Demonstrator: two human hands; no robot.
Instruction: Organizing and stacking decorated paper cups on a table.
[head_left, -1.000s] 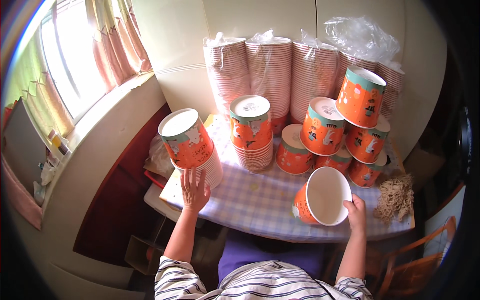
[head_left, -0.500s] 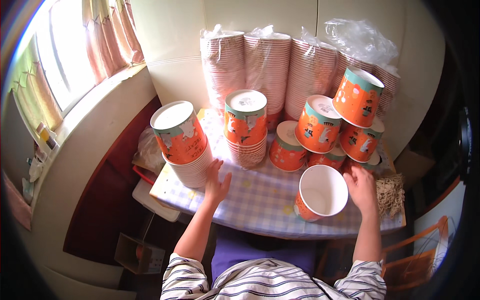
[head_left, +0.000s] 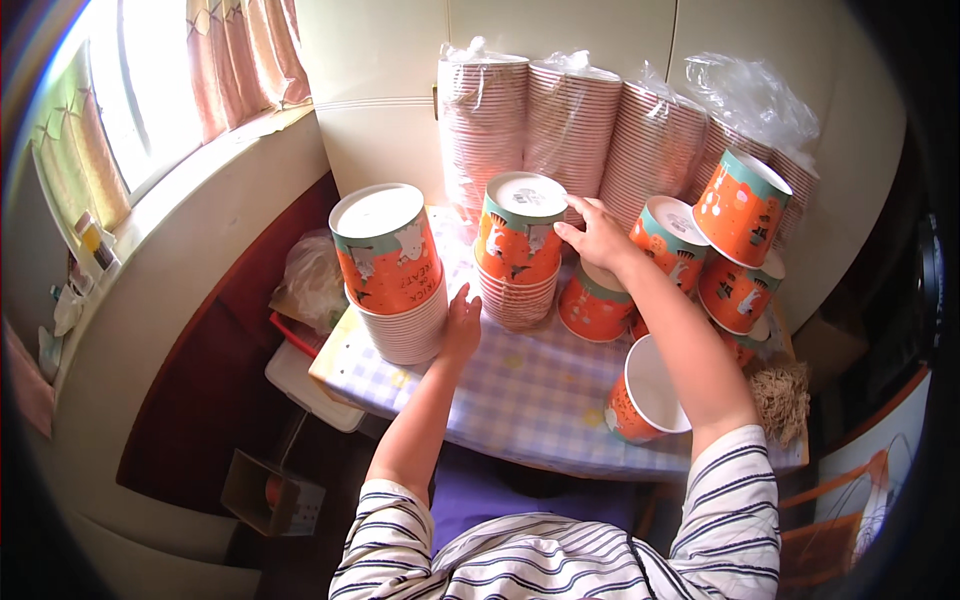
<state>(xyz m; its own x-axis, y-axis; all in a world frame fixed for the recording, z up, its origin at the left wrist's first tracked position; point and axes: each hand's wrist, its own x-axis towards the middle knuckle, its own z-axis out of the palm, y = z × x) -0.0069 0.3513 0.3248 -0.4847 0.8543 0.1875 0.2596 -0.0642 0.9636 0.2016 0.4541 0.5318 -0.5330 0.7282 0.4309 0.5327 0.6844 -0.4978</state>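
Note:
Upside-down orange-and-green paper buckets stand stacked on the table. My left hand (head_left: pixel 461 322) rests against the right side of the left stack (head_left: pixel 405 325), fingers extended, holding nothing. Above that stack's white rims shows its printed top bucket (head_left: pixel 388 265). My right hand (head_left: pixel 598 237) reaches over to the middle stack (head_left: pixel 517 298), thumb and fingers apart at the right side of its top bucket (head_left: pixel 518 240); whether they touch it is hard to tell. Under my right forearm a single bucket (head_left: pixel 652 395) lies tilted, its white inside partly hidden.
Tall stacks of buckets in clear plastic (head_left: pixel 482 120) line the wall behind. On the right, several buckets are piled up, with a tilted one (head_left: pixel 742 208) on top. A bundle of beige string (head_left: pixel 780 400) lies at the right edge of the checked tablecloth (head_left: pixel 520 400).
My right hand has left the single bucket's side and moved left and away from me to the middle stack. My left hand stays beside the left stack. The view has shifted slightly.

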